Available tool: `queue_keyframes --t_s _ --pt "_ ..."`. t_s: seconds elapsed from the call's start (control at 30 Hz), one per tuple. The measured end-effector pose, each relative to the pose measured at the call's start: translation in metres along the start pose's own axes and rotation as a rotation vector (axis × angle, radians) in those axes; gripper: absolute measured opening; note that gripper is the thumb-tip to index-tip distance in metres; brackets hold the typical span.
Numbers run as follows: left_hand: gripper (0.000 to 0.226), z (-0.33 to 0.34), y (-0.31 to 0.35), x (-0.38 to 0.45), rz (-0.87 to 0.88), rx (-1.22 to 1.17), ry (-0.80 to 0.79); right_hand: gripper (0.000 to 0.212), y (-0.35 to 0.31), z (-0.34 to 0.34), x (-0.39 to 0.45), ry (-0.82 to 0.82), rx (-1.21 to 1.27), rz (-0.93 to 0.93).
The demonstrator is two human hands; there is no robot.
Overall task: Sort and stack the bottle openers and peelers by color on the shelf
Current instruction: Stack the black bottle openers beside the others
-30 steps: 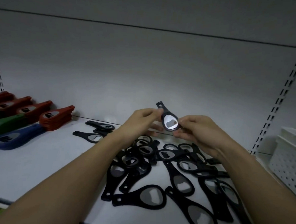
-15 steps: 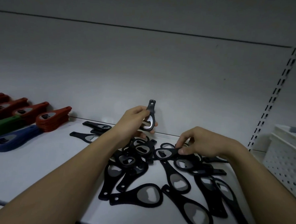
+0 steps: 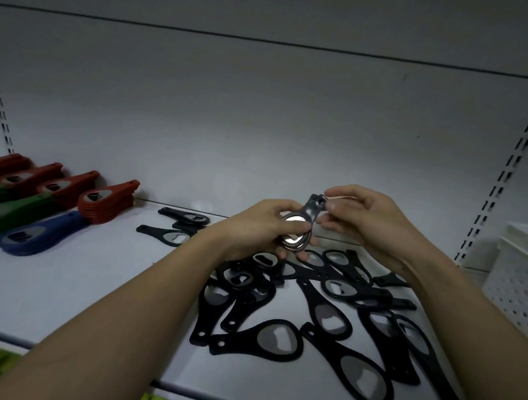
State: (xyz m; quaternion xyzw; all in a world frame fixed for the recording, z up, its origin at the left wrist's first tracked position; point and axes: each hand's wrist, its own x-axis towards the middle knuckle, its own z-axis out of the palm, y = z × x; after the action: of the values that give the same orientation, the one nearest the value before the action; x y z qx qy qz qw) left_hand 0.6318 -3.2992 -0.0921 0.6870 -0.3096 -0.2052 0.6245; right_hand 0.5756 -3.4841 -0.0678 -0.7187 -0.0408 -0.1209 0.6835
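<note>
My left hand grips a small stack of black bottle openers by their round metal heads, above the shelf. My right hand pinches the handle ends of that stack at its top. Below both hands lies a loose pile of black bottle openers spread over the white shelf. At the far left stand sorted stacks: red openers, green ones and a blue stack.
Three black openers lie apart behind the pile, near the back wall. A white perforated basket stands at the right edge. The shelf's front lip runs along the bottom left.
My right hand picked a black opener from the pile and brought it up to the one in my left hand. Both hands now hold the openers together.
</note>
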Motion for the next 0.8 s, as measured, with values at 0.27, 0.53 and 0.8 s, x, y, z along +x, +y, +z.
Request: queue_keyframes --t_s 0.27,0.53,0.8 --pt "0.011 -0.009 0.001 0.003 -0.003 -0.183 0.232 0.009 0.016 -0.008 0.001 -0.152 -0.919 0.071" --pt "0.021 -0.011 -0.004 0.010 0.004 -0.137 0.253 0.031 0.006 -0.006 -0.005 -0.231 -1.189 0.252" --pt "0.027 -0.010 -0.004 0.010 -0.016 -0.176 0.235 0.027 0.000 -0.005 -0.009 -0.171 -1.241 0.332"
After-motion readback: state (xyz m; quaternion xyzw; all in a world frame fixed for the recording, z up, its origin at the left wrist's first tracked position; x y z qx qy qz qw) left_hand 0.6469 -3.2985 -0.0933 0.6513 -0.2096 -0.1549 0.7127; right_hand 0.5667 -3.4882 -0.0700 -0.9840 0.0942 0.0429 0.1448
